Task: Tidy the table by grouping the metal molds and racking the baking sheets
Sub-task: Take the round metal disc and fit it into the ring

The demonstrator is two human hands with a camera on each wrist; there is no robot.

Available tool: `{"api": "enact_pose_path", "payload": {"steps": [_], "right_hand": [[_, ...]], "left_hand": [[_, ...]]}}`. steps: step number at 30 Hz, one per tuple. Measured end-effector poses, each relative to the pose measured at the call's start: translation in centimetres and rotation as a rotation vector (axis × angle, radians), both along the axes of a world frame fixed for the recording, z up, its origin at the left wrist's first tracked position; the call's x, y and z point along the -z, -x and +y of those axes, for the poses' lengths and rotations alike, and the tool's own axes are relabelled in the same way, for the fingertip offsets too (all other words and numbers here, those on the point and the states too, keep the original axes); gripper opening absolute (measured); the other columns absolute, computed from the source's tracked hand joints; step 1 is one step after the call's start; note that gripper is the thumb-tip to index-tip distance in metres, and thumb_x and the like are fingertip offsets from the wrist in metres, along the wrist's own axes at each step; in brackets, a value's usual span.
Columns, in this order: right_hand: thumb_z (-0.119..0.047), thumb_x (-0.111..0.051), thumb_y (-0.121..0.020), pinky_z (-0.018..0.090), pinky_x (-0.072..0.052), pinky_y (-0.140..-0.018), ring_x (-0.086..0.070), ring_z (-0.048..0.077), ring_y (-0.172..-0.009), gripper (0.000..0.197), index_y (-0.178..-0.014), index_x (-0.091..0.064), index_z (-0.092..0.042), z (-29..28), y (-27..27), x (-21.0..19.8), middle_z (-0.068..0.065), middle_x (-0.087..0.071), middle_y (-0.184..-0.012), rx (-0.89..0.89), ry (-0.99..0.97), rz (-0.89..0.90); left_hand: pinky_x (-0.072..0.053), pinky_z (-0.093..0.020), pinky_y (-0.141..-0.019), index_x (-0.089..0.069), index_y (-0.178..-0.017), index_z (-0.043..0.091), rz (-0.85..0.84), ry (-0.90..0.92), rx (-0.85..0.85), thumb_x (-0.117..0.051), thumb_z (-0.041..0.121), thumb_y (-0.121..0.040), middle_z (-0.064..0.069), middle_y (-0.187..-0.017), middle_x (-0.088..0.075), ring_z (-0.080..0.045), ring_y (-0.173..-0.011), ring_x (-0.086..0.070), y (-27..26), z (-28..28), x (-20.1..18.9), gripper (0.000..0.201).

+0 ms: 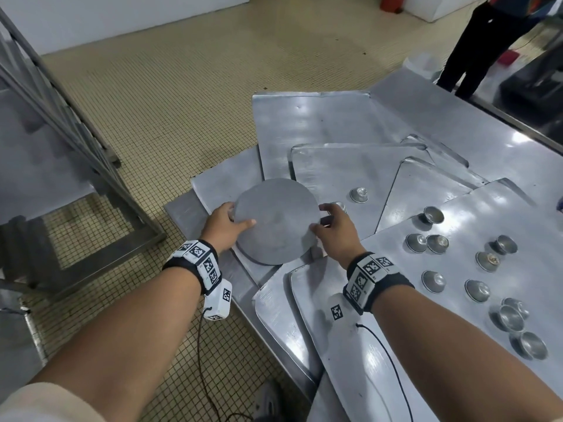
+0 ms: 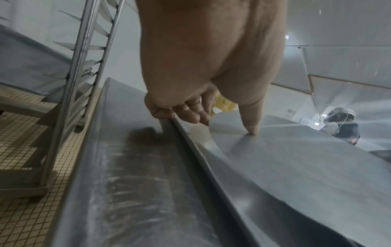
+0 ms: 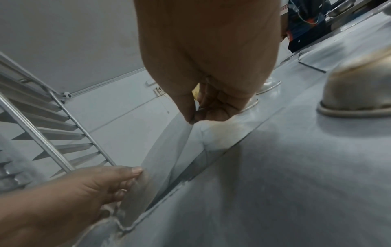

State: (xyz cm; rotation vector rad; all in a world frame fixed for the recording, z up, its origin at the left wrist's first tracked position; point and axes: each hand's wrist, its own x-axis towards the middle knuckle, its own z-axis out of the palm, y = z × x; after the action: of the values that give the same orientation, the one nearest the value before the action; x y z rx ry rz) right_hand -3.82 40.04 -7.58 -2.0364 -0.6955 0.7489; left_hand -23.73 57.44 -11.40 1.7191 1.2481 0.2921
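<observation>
Both hands grip a round grey metal disc (image 1: 275,220) by opposite edges: the left hand (image 1: 224,225) with thumb on top and fingers curled under the rim, the right hand (image 1: 335,226) pinching the far side. The disc sits between the hands above overlapping baking sheets (image 1: 350,172) piled on the table (image 1: 457,111). To the right of the right hand, small metal molds (image 1: 432,281) lie scattered on a baking sheet, two more just beyond its fingers; left of the left hand stands a metal rack (image 1: 76,123) on the tiled floor (image 1: 182,86).
</observation>
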Motion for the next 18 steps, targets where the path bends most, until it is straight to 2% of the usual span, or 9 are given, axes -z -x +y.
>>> {"api": "enact_pose_path", "payload": {"steps": [1, 3, 4, 7, 11, 14, 15, 16, 18], "right_hand": [[-0.012, -0.069, -0.089, 0.034, -0.051, -0.082, -0.064, 0.019, -0.087, 0.036, -0.122, -0.059, -0.019, -0.2, -0.2, -0.3, -0.003, -0.064, -0.091, 0.005, -0.011, -0.020], [-0.015, -0.069, -0.089, 0.038, -0.055, -0.081, -0.064, 0.018, -0.081, 0.027, -0.115, -0.063, -0.021, -0.4, -0.5, -0.8, -0.002, -0.066, -0.090, 0.043, -0.055, -0.032], [-0.016, -0.069, -0.089, 0.040, -0.057, -0.077, -0.064, 0.017, -0.075, 0.023, -0.110, -0.065, -0.021, -0.6, -0.6, -1.2, -0.001, -0.068, -0.089, 0.071, -0.089, -0.029], [-0.011, -0.066, -0.091, 0.031, -0.053, -0.061, -0.061, 0.012, -0.056, 0.016, -0.104, -0.068, -0.020, -1.1, -0.5, -2.6, 0.002, -0.070, -0.081, 0.141, -0.174, -0.001], [-0.017, -0.067, -0.088, 0.037, -0.059, -0.071, -0.065, 0.016, -0.061, 0.012, -0.098, -0.072, -0.014, -1.6, -0.3, -4.1, 0.009, -0.073, -0.082, 0.191, -0.296, 0.102], [-0.006, -0.061, -0.090, 0.036, -0.057, -0.077, -0.066, 0.022, -0.071, 0.010, -0.090, -0.071, -0.007, -1.9, -0.2, -5.1, 0.015, -0.073, -0.086, 0.226, -0.366, 0.193], [-0.001, -0.054, -0.091, 0.037, -0.056, -0.079, -0.066, 0.023, -0.073, 0.016, -0.091, -0.070, -0.004, -2.1, -0.2, -5.4, 0.015, -0.073, -0.086, 0.246, -0.390, 0.233], [0.002, -0.047, -0.093, 0.036, -0.056, -0.080, -0.065, 0.023, -0.073, 0.022, -0.094, -0.069, -0.001, -2.3, -0.1, -5.7, 0.015, -0.071, -0.086, 0.264, -0.419, 0.282], [0.003, -0.039, -0.093, 0.030, -0.055, -0.074, -0.062, 0.019, -0.072, 0.029, -0.099, -0.068, 0.003, -3.0, 0.1, -6.2, 0.013, -0.069, -0.085, 0.285, -0.433, 0.326]], "left_hand": [[-0.056, -0.040, -0.090, -0.065, -0.119, 0.020, -0.022, -0.023, 0.002, -0.081, 0.052, -0.073, 0.004, -0.103, -0.068, -0.019, -0.097, -0.066, 0.1, 0.0, 0.0, 0.059], [-0.057, -0.040, -0.086, -0.068, -0.104, 0.017, -0.064, -0.063, -0.013, -0.081, 0.045, -0.078, 0.002, -0.091, -0.066, -0.017, -0.084, -0.062, 0.2, -0.2, -0.9, 0.040], [-0.055, -0.037, -0.083, -0.068, -0.099, 0.014, -0.086, -0.080, -0.032, -0.081, 0.039, -0.081, 0.001, -0.086, -0.062, -0.017, -0.079, -0.059, 0.3, -0.4, -1.4, 0.033], [-0.049, -0.030, -0.071, -0.068, -0.088, 0.011, -0.192, -0.116, -0.073, -0.081, 0.036, -0.083, 0.000, -0.075, -0.060, -0.015, -0.069, -0.056, 0.3, -0.8, -3.4, 0.028], [-0.052, -0.026, -0.062, -0.068, -0.089, 0.005, -0.292, -0.064, -0.074, -0.079, 0.028, -0.087, -0.008, -0.072, -0.070, -0.011, -0.057, -0.061, 0.7, -1.8, -6.1, 0.025], [-0.050, -0.016, -0.056, -0.067, -0.096, -0.003, -0.399, 0.004, -0.044, -0.079, 0.023, -0.085, -0.011, -0.080, -0.073, -0.014, -0.060, -0.063, 1.2, -2.7, -7.8, 0.031], [-0.049, -0.014, -0.054, -0.066, -0.099, -0.005, -0.444, 0.039, -0.035, -0.078, 0.029, -0.086, -0.011, -0.085, -0.073, -0.018, -0.065, -0.065, 1.5, -2.9, -8.1, 0.038], [-0.050, -0.014, -0.056, -0.066, -0.102, -0.005, -0.485, 0.047, -0.028, -0.074, 0.044, -0.085, -0.010, -0.089, -0.073, -0.021, -0.070, -0.069, 1.9, -3.1, -8.3, 0.052], [-0.055, -0.020, -0.065, -0.070, -0.102, 0.005, -0.470, 0.026, -0.015, -0.057, 0.076, -0.075, -0.004, -0.096, -0.074, -0.016, -0.079, -0.073, 2.6, -3.7, -8.9, 0.077]]}}
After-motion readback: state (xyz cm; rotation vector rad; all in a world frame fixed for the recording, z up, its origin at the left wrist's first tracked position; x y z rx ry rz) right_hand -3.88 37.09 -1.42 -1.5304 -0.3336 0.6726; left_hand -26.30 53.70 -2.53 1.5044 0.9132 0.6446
